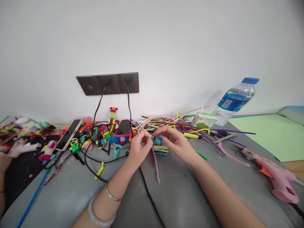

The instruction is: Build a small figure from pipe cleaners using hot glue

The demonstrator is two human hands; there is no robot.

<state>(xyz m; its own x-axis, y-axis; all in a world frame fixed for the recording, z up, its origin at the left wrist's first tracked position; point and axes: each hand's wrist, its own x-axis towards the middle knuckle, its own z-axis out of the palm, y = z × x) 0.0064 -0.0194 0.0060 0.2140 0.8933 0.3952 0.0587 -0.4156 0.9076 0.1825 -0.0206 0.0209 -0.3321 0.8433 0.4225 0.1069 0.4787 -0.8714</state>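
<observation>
Both my hands meet over a grey cloth (180, 196). My left hand (139, 148) is closed in a pinch on a lilac pipe cleaner (156, 166) that hangs down from it toward me. My right hand (177, 141) is curled beside it, fingertips pinching a small blue fuzzy piece (158, 140) at the same spot. Just under the hands lie short yellow and blue pipe cleaner bits (161, 149). A tangle of long coloured pipe cleaners (166, 122) spreads behind the hands.
A pink glue gun (276, 179) lies at right. A water bottle (234, 101) and small green-white box (203, 120) stand behind. Two phones (123, 127) (68, 134), black cables from wall sockets (108, 84), and several small colourful figures (102, 133) crowd the left. Another person's hand (3, 161) shows at far left.
</observation>
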